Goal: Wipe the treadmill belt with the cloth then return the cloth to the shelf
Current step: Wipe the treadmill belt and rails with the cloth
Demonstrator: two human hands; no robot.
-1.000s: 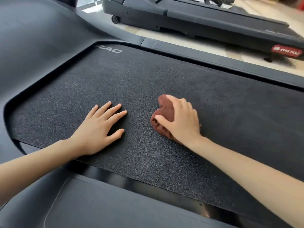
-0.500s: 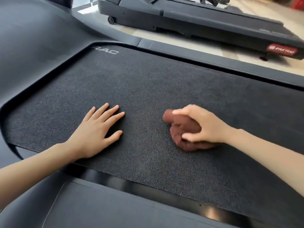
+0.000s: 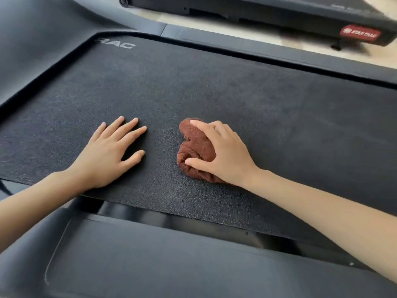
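The black textured treadmill belt (image 3: 225, 87) fills the middle of the head view. A bunched brown cloth (image 3: 194, 149) lies on it near the front edge. My right hand (image 3: 225, 153) presses on the cloth, fingers curled over its top and thumb against its near side; part of the cloth is hidden under the palm. My left hand (image 3: 111, 149) rests flat on the belt to the left of the cloth, fingers spread, holding nothing. No shelf is in view.
Dark side rails run along the belt's far edge (image 3: 279, 52) and near edge (image 3: 171, 261). The motor cover (image 3: 38, 35) rises at the left. A second treadmill (image 3: 300, 14) with a red label stands on the pale floor beyond.
My right hand slid the cloth right and nearer, then back left toward my left hand. The left hand stayed flat on the belt. The camera shifted slightly.
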